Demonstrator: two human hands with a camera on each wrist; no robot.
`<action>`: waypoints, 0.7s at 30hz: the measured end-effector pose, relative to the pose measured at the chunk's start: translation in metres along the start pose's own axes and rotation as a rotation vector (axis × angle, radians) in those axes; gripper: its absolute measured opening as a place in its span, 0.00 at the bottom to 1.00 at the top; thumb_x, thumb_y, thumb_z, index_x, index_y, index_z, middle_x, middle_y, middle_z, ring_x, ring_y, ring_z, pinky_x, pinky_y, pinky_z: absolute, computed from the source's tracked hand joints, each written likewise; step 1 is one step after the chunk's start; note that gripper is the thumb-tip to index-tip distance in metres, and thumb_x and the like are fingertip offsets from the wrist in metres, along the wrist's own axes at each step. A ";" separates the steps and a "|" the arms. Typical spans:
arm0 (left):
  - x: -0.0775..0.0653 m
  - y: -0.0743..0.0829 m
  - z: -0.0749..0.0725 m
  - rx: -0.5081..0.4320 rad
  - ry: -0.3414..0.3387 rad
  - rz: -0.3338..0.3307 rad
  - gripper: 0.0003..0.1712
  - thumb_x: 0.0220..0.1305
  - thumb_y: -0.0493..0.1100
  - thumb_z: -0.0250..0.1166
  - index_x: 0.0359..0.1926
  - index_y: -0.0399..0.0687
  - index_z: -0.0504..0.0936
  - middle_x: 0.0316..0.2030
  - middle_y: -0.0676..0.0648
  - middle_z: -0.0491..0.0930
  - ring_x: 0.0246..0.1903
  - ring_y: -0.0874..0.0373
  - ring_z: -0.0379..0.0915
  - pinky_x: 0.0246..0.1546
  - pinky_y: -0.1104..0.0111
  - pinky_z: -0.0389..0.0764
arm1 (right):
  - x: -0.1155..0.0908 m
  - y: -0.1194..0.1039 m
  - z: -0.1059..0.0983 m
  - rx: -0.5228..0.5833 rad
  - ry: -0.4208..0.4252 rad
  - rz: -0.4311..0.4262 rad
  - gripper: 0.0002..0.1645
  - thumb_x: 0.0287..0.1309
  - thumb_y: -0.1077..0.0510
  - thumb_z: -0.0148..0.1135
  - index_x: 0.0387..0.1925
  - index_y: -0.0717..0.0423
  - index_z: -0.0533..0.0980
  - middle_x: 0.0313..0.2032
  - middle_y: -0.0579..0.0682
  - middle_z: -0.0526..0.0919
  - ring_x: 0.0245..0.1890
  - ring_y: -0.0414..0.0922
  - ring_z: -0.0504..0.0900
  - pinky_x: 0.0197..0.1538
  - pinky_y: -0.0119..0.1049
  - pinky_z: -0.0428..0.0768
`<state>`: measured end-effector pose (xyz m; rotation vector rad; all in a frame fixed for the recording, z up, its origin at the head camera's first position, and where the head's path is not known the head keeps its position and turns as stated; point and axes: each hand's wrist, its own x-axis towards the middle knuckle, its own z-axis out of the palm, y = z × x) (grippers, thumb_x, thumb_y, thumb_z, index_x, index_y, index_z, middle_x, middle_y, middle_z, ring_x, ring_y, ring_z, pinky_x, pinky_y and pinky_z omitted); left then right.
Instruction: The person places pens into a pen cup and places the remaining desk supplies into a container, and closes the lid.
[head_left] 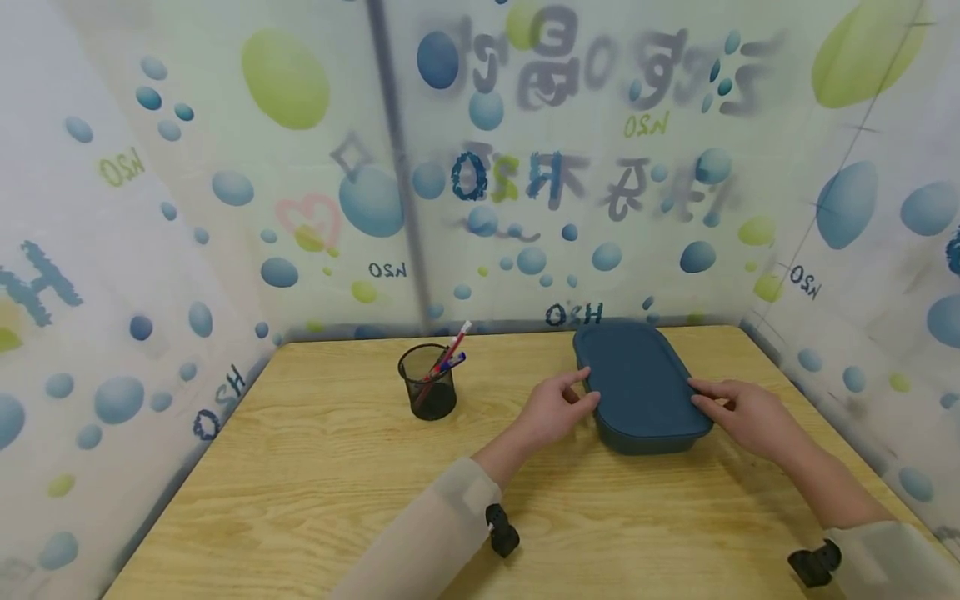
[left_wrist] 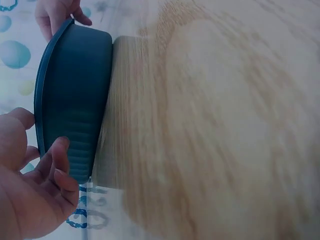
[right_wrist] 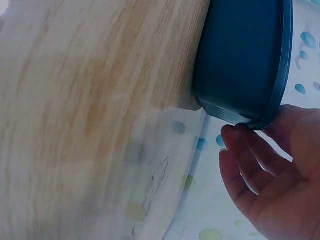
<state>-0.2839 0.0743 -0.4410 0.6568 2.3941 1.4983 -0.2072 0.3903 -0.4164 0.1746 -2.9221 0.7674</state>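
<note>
A dark blue lidded lunch box (head_left: 645, 383) stands at the right side of the wooden table, its flat lid on top. My left hand (head_left: 551, 408) is at its left long side, thumb and forefinger gripping the lid's rim. On the opposite side my right hand (head_left: 742, 417) grips the rim, fingers under it and thumb near the lid's edge. In the left wrist view, the left hand's other fingers (left_wrist: 60, 165) curl beside the ribbed box wall. The right wrist view shows the fingertips (right_wrist: 242, 129) right beneath the rim. What lies inside the box is hidden.
A black mesh pen cup (head_left: 429, 383) with several pens stands left of the box. The wooden table (head_left: 315, 467) has walls of printed white sheeting (head_left: 480, 250) behind it and on both sides. Both wrists wear small black cameras (head_left: 504, 533).
</note>
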 end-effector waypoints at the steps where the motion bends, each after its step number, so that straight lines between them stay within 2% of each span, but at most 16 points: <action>1: 0.000 0.000 0.000 0.009 -0.002 -0.004 0.35 0.81 0.55 0.66 0.83 0.62 0.70 0.30 0.45 0.82 0.19 0.59 0.64 0.23 0.67 0.67 | 0.000 0.000 0.000 0.002 -0.003 0.002 0.29 0.84 0.50 0.60 0.73 0.64 0.76 0.62 0.73 0.84 0.35 0.43 0.83 0.28 0.38 0.73; 6: 0.004 0.002 -0.002 0.041 0.003 -0.026 0.34 0.81 0.58 0.65 0.83 0.66 0.70 0.23 0.51 0.77 0.17 0.59 0.63 0.22 0.67 0.66 | 0.004 0.000 -0.001 -0.002 -0.003 -0.010 0.29 0.84 0.50 0.60 0.73 0.65 0.76 0.61 0.72 0.85 0.35 0.43 0.83 0.27 0.38 0.73; 11: 0.006 0.002 -0.002 0.066 0.001 -0.029 0.34 0.81 0.58 0.66 0.82 0.66 0.71 0.26 0.48 0.81 0.18 0.59 0.64 0.22 0.67 0.67 | 0.005 0.001 -0.002 -0.018 0.003 -0.012 0.29 0.82 0.51 0.61 0.72 0.65 0.77 0.59 0.71 0.87 0.39 0.49 0.88 0.30 0.38 0.77; 14: 0.005 0.001 -0.003 0.072 -0.025 0.000 0.34 0.81 0.57 0.65 0.83 0.64 0.71 0.34 0.48 0.85 0.22 0.60 0.71 0.25 0.68 0.71 | 0.004 0.002 -0.002 -0.033 0.003 0.000 0.29 0.81 0.52 0.63 0.72 0.67 0.77 0.56 0.70 0.88 0.42 0.54 0.90 0.34 0.40 0.81; 17: 0.001 -0.001 -0.009 0.084 -0.061 0.036 0.36 0.82 0.58 0.63 0.84 0.62 0.68 0.45 0.49 0.87 0.32 0.61 0.80 0.32 0.67 0.78 | 0.001 0.001 -0.003 -0.065 0.003 -0.003 0.30 0.82 0.51 0.62 0.71 0.68 0.76 0.54 0.70 0.87 0.44 0.58 0.90 0.38 0.46 0.86; 19: -0.004 -0.002 -0.016 0.124 -0.074 0.064 0.36 0.83 0.60 0.62 0.85 0.60 0.67 0.53 0.48 0.88 0.41 0.60 0.84 0.40 0.65 0.83 | 0.000 -0.003 -0.004 -0.091 0.013 -0.010 0.33 0.83 0.47 0.60 0.73 0.68 0.74 0.57 0.72 0.84 0.48 0.63 0.88 0.43 0.54 0.87; 21: -0.012 -0.002 -0.026 0.217 -0.074 0.106 0.38 0.83 0.62 0.60 0.85 0.59 0.65 0.63 0.46 0.85 0.52 0.56 0.85 0.50 0.62 0.86 | -0.002 -0.010 -0.006 -0.117 0.027 -0.027 0.37 0.84 0.43 0.57 0.76 0.68 0.71 0.60 0.74 0.80 0.54 0.68 0.85 0.50 0.62 0.86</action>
